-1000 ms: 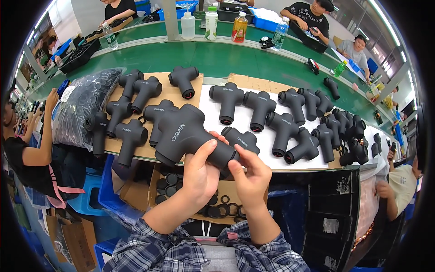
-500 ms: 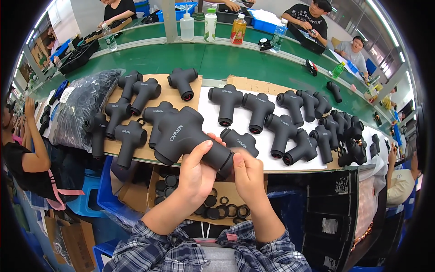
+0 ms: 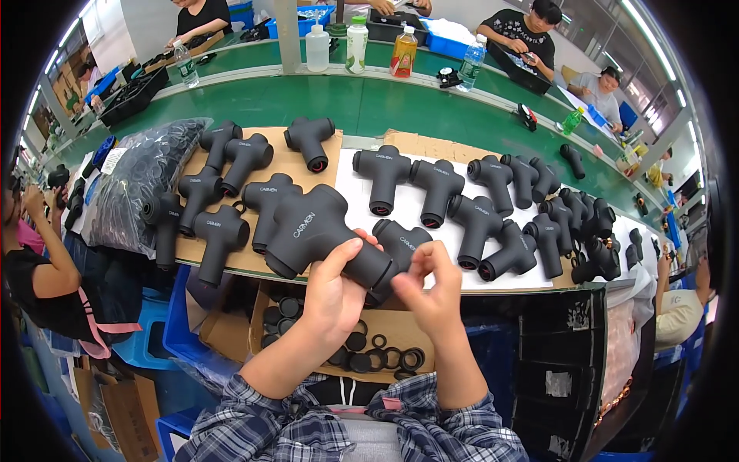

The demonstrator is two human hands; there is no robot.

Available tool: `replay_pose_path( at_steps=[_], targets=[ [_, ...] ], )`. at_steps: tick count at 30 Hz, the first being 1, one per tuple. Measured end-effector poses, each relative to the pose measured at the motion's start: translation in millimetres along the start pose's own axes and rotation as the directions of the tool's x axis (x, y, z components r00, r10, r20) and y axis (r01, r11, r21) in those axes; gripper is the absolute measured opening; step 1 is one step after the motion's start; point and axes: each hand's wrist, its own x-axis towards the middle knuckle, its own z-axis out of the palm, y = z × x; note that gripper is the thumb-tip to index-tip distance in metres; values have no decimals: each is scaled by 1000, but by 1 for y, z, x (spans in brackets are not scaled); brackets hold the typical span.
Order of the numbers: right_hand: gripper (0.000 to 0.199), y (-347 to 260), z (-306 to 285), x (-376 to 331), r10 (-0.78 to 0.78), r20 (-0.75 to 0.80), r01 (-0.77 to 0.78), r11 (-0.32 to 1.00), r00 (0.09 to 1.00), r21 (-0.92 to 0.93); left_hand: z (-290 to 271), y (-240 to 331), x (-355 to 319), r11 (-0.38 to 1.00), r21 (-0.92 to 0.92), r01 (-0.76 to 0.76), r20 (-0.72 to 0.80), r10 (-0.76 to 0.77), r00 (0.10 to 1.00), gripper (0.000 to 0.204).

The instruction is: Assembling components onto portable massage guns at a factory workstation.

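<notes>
Head view. A large matte-black T-shaped plastic body (image 3: 308, 223) is held above the front edge of the work surface, tilted, its handle pointed down to the right. The handle is gripped by the left hand (image 3: 339, 296), thumb laid on top, fingers wrapped underneath. The right hand (image 3: 437, 292) is held half-curled just beside the handle's end, thumb directed at it; whether anything is pinched or touched cannot be told. Plaid blue-and-white sleeves (image 3: 250, 420) are worn on both arms.

Behind the right hand, another black T-shaped body (image 3: 402, 239) is partly covered from view. More like it are spread over a brown cardboard sheet (image 3: 279, 160) at left and a white sheet (image 3: 351, 189) at right, both laid on a long green bench (image 3: 323, 104). At far left a clear plastic bag (image 3: 135, 196) is seen filled with dark parts. Below the hands, round black caps (image 3: 359, 362) and black rings (image 3: 392, 356) are contained in an open cardboard box (image 3: 416, 335). Across the bench, drink bottles are lined up and small parts are handled by seated co-workers.
</notes>
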Motion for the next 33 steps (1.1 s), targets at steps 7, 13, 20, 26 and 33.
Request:
replay_pose_path(
  at_steps=[7, 13, 20, 26, 33],
  targets=[
    [22, 8, -2, 11, 181, -117, -157, 970, 976, 187, 5, -2, -3, 998, 10, 56, 1, -56, 998, 20],
    [27, 2, -5, -3, -11, -90, 37, 956, 996, 291, 3, -2, -9, 997, 42, 72, 47, -74, 996, 19],
    [31, -5, -9, -1, 129, -8, -124, 971, 992, 205, 10, 1, -9, 993, 25, 116, 60, -117, 991, 19],
    [33, -7, -14, -13, 152, -60, -111, 895, 987, 432, 10, -2, -15, 994, 1, 107, 85, -106, 991, 17],
    [55, -16, -9, 2, -306, -69, 297, 947, 950, -119, 9, -6, 1, 988, 142, 55, 9, -57, 998, 21]
  ],
)
